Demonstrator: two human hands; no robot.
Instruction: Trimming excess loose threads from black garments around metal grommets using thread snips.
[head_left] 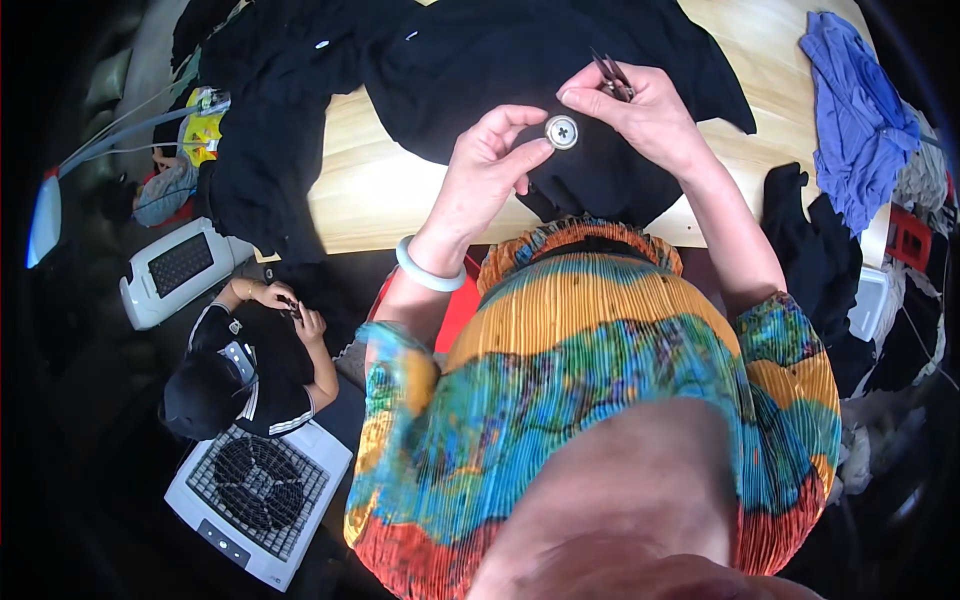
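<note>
A round silver four-hole button (561,131) sits at the centre of the work, pinched at its edge by the thumb and forefinger of the left hand (487,160), flat against a black garment (520,60) spread on the wooden tabletop (370,190). At one o'clock from the button, the right hand (640,115) is closed around small snips (612,76), whose dark blades poke out past the knuckles. The risk, as I judge it, is the button slipping from so light a pinch, or the blade tips nicking the cloth or a finger, since both hands work nearly touching. At three o'clock lies a blue cloth (855,100) beside more dark clothing. No container with visible contents shows; a white fan unit (257,487) stands at seven o'clock beside a seated person.
</note>
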